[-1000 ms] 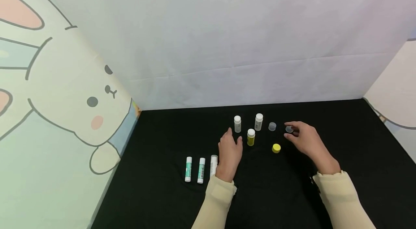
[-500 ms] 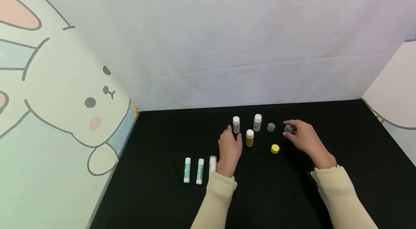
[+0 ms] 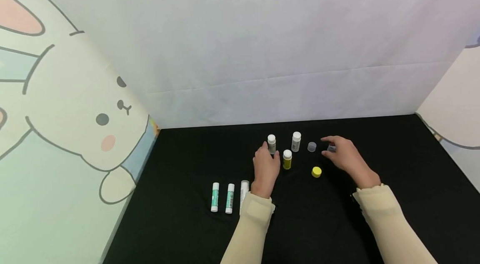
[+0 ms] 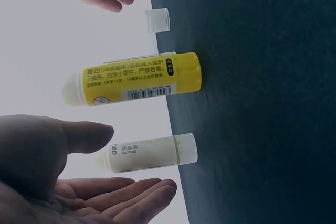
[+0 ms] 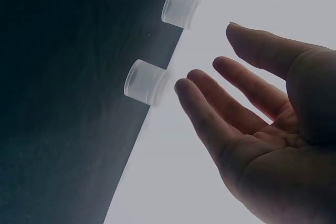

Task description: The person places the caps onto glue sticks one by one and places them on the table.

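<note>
My left hand (image 3: 266, 170) is held with fingers and thumb apart, on either side of an upright white glue stick (image 3: 271, 144). In the left wrist view a gap shows between the thumb and this white glue stick (image 4: 144, 155). A yellow glue stick (image 3: 287, 160) stands just right of that hand, with another white glue stick (image 3: 296, 142) behind it. My right hand (image 3: 348, 158) has its fingers spread around a small clear cap (image 3: 331, 148), without touching it in the right wrist view. A second clear cap (image 3: 312, 147) sits to its left, and a yellow cap (image 3: 316, 172) lies nearer.
Two green-and-white sticks (image 3: 215, 197) and a white stick (image 3: 244, 191), partly hidden by the left sleeve, form a row at the front left. A black cloth (image 3: 180, 155) covers the table. Behind it rises a pale curtain (image 3: 262, 47); a rabbit-print panel (image 3: 75, 130) borders the left.
My right hand has shifted slightly left and its thumb and fingers have spread wider around the clear cap. My left hand has edged closer to the white glue stick.
</note>
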Action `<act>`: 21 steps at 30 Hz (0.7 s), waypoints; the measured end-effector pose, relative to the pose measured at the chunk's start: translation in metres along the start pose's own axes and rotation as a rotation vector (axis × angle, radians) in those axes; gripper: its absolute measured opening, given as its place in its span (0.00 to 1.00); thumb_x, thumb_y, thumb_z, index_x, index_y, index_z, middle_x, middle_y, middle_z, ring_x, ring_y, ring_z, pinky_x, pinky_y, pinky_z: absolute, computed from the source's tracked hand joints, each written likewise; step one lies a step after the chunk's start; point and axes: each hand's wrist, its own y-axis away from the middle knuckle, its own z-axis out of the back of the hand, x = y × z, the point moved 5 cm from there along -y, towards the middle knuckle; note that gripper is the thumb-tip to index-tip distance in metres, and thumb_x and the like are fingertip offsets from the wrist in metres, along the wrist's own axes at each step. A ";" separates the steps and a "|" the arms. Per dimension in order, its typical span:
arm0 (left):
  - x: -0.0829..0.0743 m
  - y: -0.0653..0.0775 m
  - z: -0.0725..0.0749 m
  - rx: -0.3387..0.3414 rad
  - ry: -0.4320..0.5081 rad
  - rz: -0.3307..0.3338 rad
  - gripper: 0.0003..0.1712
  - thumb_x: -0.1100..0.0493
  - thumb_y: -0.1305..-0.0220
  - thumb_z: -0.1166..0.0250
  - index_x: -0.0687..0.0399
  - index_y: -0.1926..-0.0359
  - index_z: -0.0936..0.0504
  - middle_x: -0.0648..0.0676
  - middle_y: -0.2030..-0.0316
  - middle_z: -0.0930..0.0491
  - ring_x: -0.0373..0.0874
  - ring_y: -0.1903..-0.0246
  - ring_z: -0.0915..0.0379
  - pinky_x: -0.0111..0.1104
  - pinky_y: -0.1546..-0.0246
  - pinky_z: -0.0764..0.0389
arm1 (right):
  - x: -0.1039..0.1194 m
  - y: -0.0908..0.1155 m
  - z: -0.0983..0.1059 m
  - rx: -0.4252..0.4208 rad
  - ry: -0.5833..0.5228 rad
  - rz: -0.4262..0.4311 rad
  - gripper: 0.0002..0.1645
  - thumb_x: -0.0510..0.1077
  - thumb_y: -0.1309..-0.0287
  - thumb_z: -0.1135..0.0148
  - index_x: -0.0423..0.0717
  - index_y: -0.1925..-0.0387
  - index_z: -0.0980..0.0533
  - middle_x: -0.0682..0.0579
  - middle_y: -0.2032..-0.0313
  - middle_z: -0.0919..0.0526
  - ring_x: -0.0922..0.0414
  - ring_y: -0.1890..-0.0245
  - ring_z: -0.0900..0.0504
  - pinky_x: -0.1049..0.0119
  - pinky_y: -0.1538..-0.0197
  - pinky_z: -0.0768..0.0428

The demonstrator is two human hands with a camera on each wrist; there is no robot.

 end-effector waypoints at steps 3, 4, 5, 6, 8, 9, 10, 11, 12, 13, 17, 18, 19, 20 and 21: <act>0.001 -0.002 -0.002 0.000 0.013 0.003 0.30 0.59 0.39 0.37 0.66 0.38 0.33 0.61 0.46 0.26 0.51 0.47 0.29 0.43 0.48 0.29 | 0.001 -0.003 -0.004 0.013 0.004 -0.003 0.28 0.37 0.43 0.39 0.35 0.41 0.32 0.31 0.45 0.33 0.36 0.52 0.27 0.44 0.57 0.26; 0.001 -0.003 -0.002 0.000 0.019 0.005 0.30 0.59 0.39 0.37 0.66 0.38 0.33 0.61 0.46 0.26 0.51 0.47 0.29 0.43 0.48 0.29 | 0.001 -0.004 -0.005 0.018 0.007 -0.003 0.28 0.37 0.44 0.39 0.35 0.41 0.32 0.31 0.45 0.33 0.37 0.52 0.27 0.44 0.57 0.26; 0.002 -0.003 -0.003 0.000 0.021 0.006 0.30 0.59 0.39 0.37 0.66 0.39 0.33 0.61 0.46 0.26 0.51 0.47 0.29 0.43 0.48 0.29 | 0.002 -0.005 -0.006 0.023 0.009 -0.004 0.28 0.37 0.44 0.39 0.35 0.41 0.32 0.31 0.45 0.33 0.37 0.53 0.27 0.44 0.57 0.26; 0.002 -0.004 -0.004 -0.001 0.024 0.007 0.29 0.59 0.39 0.37 0.66 0.39 0.32 0.61 0.46 0.26 0.51 0.47 0.29 0.43 0.49 0.28 | 0.002 -0.007 -0.007 0.026 0.013 -0.003 0.28 0.37 0.44 0.39 0.35 0.41 0.32 0.31 0.45 0.32 0.38 0.53 0.27 0.45 0.58 0.26; 0.003 -0.005 -0.005 -0.003 0.030 0.012 0.29 0.59 0.39 0.37 0.65 0.39 0.32 0.61 0.46 0.26 0.50 0.48 0.28 0.42 0.50 0.27 | 0.003 -0.009 -0.009 0.032 0.018 0.003 0.29 0.37 0.44 0.38 0.35 0.41 0.33 0.31 0.46 0.32 0.37 0.52 0.27 0.45 0.58 0.26; 0.004 -0.006 -0.006 -0.004 0.034 0.014 0.29 0.60 0.39 0.37 0.64 0.39 0.32 0.60 0.46 0.26 0.50 0.48 0.28 0.42 0.50 0.27 | 0.004 -0.010 -0.010 0.035 0.018 0.008 0.29 0.37 0.44 0.38 0.35 0.41 0.33 0.31 0.46 0.32 0.37 0.52 0.27 0.45 0.58 0.26; 0.004 -0.006 -0.006 -0.005 0.041 0.015 0.28 0.60 0.39 0.37 0.64 0.39 0.32 0.60 0.46 0.26 0.50 0.48 0.28 0.42 0.50 0.27 | 0.005 -0.011 -0.012 0.039 0.017 0.011 0.29 0.36 0.44 0.38 0.35 0.41 0.33 0.31 0.46 0.32 0.37 0.51 0.27 0.45 0.57 0.26; 0.005 -0.007 -0.007 -0.007 0.043 0.014 0.28 0.60 0.39 0.37 0.64 0.40 0.31 0.60 0.46 0.26 0.50 0.49 0.28 0.42 0.50 0.27 | 0.005 -0.012 -0.012 0.041 0.015 0.014 0.29 0.36 0.44 0.38 0.34 0.41 0.33 0.31 0.46 0.32 0.37 0.51 0.28 0.45 0.57 0.26; 0.005 -0.008 -0.007 -0.011 0.046 0.013 0.27 0.60 0.39 0.36 0.64 0.40 0.31 0.60 0.47 0.25 0.50 0.49 0.27 0.42 0.50 0.27 | 0.006 -0.013 -0.014 0.043 0.012 0.018 0.29 0.36 0.44 0.38 0.34 0.41 0.33 0.31 0.45 0.32 0.37 0.50 0.28 0.45 0.56 0.26; 0.005 -0.008 -0.008 -0.011 0.049 0.013 0.27 0.60 0.39 0.37 0.63 0.40 0.30 0.59 0.47 0.25 0.50 0.49 0.27 0.42 0.50 0.27 | 0.007 -0.013 -0.015 0.045 0.009 0.021 0.29 0.36 0.44 0.38 0.34 0.41 0.33 0.31 0.45 0.32 0.37 0.50 0.28 0.45 0.56 0.26; 0.005 -0.011 -0.008 -0.023 0.066 0.010 0.25 0.60 0.40 0.36 0.62 0.42 0.28 0.58 0.48 0.24 0.48 0.50 0.26 0.42 0.51 0.26 | 0.007 -0.016 -0.019 0.046 0.008 0.028 0.28 0.35 0.45 0.38 0.34 0.42 0.31 0.32 0.46 0.30 0.38 0.51 0.27 0.46 0.56 0.26; 0.005 -0.011 -0.008 -0.026 0.072 0.011 0.24 0.60 0.40 0.36 0.61 0.43 0.28 0.58 0.49 0.23 0.48 0.50 0.26 0.42 0.51 0.26 | 0.007 -0.017 -0.020 0.046 0.010 0.032 0.27 0.35 0.45 0.38 0.34 0.43 0.31 0.32 0.47 0.30 0.39 0.51 0.27 0.46 0.56 0.26; 0.005 -0.011 -0.008 -0.028 0.077 0.012 0.24 0.60 0.40 0.36 0.61 0.43 0.27 0.57 0.49 0.23 0.48 0.50 0.26 0.42 0.51 0.26 | 0.007 -0.018 -0.021 0.045 0.014 0.034 0.27 0.35 0.45 0.37 0.34 0.43 0.30 0.32 0.48 0.29 0.39 0.52 0.26 0.46 0.56 0.26; 0.005 -0.011 -0.008 -0.033 0.082 0.011 0.23 0.60 0.40 0.36 0.60 0.44 0.27 0.57 0.50 0.23 0.47 0.51 0.26 0.42 0.51 0.27 | 0.007 -0.018 -0.022 0.046 0.017 0.037 0.26 0.35 0.46 0.37 0.34 0.44 0.30 0.33 0.49 0.28 0.40 0.53 0.25 0.47 0.57 0.25; 0.005 -0.011 -0.008 -0.037 0.085 0.011 0.22 0.60 0.40 0.36 0.60 0.45 0.26 0.57 0.50 0.23 0.47 0.51 0.26 0.42 0.51 0.27 | 0.008 -0.019 -0.023 0.047 0.018 0.039 0.26 0.35 0.46 0.37 0.34 0.45 0.29 0.33 0.50 0.27 0.40 0.54 0.25 0.47 0.57 0.25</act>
